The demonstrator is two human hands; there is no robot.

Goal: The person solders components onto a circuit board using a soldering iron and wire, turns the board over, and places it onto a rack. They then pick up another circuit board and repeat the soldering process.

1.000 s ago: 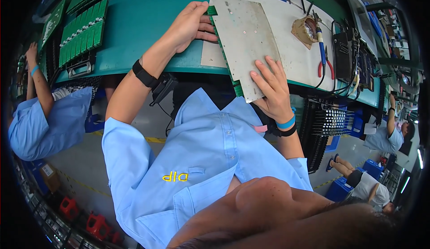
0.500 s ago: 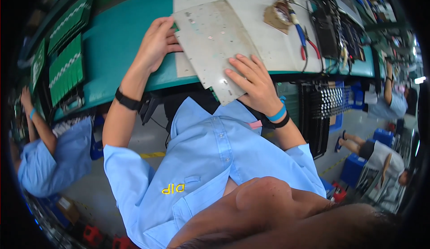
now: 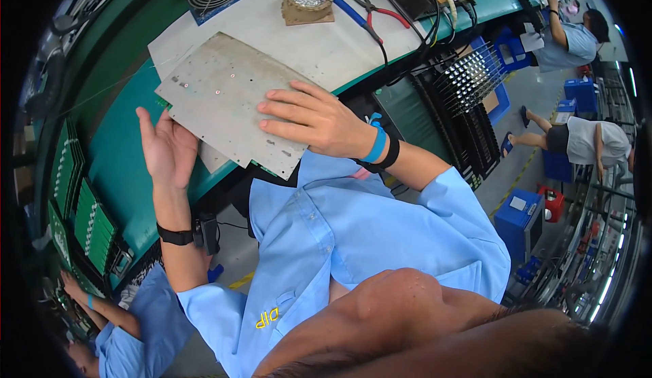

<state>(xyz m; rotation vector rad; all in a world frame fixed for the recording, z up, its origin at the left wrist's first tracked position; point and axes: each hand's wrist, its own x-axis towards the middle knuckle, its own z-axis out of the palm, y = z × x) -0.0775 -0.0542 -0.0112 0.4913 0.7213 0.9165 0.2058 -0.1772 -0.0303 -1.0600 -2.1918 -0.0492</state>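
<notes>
While fingers lie flat, edges offer surer hold

Right hand [image 3: 311,121]: fingers spread on the grey plate [image 3: 221,103], upper frame, left of centre; thumb hidden, pinch unclear. Left hand [image 3: 170,152]: loosely open at the plate's left edge, contact unclear. Stiff-looking, smooth, probably slippery, it suits opposite-edge holds, sparing the likely fragile green board [image 3: 162,103] beneath.

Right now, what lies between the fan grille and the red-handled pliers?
The head view shows a brown holder and a blue-handled tool.

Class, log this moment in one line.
left hand: open at drilled grey plate; right hand: on top; nearby: soldering iron, red-handled pliers
</notes>
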